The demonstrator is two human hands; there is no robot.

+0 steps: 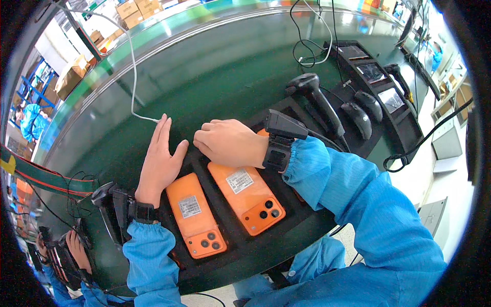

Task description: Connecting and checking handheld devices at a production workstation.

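Note:
My left hand [162, 158] is open, its fingers stretched forward and the thumb apart. The end of a thin white cable [135, 84] meets its fingertips; whether they touch is hard to tell. Closer to the middle, my right hand [227, 142] is closed with curled fingers, and anything inside is hidden. Two orange phones lie camera side up in a black tray [232, 249], each with a white label. The left phone [190, 225] lies beside my left wrist. The right phone [230, 197] has its far end beneath my right hand. Both wrists wear black strapped-on devices.
A black barcode scanner [319, 102] and two black mice [356, 120] sit to the right, before a black rack [381, 84] holding small screens. Another scanner [106, 204] stands by my left wrist. Cables hang at the back. A co-worker's hand [78, 250] is at lower left.

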